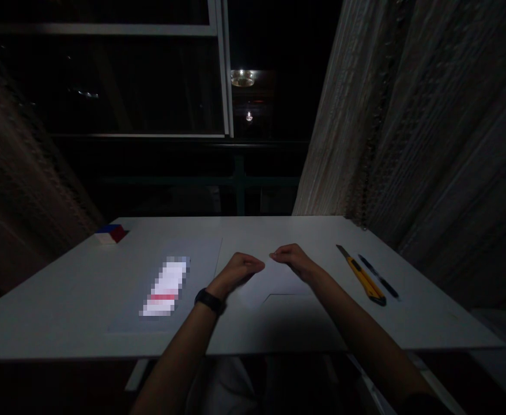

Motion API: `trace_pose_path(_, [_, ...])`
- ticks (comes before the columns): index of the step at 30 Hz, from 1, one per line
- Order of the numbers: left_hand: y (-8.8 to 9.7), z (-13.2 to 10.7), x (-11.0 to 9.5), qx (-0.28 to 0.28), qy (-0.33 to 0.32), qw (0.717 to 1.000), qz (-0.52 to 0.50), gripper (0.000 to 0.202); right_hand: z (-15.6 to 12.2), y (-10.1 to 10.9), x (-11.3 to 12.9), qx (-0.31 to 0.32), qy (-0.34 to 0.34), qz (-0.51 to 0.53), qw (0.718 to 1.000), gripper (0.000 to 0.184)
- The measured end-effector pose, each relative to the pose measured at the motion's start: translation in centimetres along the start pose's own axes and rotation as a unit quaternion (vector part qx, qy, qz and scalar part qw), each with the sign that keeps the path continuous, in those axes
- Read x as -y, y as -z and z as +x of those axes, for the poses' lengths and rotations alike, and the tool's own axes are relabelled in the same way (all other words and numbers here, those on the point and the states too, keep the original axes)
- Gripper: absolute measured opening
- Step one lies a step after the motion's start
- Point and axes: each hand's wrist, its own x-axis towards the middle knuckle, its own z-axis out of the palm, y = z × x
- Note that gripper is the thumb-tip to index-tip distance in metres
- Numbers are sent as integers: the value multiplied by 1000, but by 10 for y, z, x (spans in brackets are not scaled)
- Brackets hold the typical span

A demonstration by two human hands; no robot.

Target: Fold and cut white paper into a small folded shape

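A white sheet of paper (279, 281) is between and below my two hands, its near edge raised over a dark shadow on the table. My left hand (241, 270), with a dark watch on the wrist, is closed in a pinch at the paper's left side. Fingertips of my right hand (295, 259) are pressed together too, at the paper's upper part, a short gap from the left fingertips. In this dim light the exact spots where the fingers grip the sheet are hard to make out.
On the white table (63, 300), a lit, blurred phone screen (165, 286) rests on a large pale sheet (207, 253) at left. A colour cube (110, 233) sits far left. At right lie a yellow box cutter (363, 279), blade out, and a pen (378, 276). Curtains (343, 115) flank a dark window.
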Motion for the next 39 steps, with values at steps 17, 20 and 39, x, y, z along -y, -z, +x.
trace_pose_path(17, [2,0,0,14,11,999,-34,21,7,19,4,-89,-27,31,995,20])
trace_pose_path(20, [3,-1,-3,16,9,999,-29,19,10,33,4,-104,-22,46,993,19])
trace_pose_path(39, [6,4,0,-50,44,995,-72,24,4,63,15,-169,-41,79,982,12])
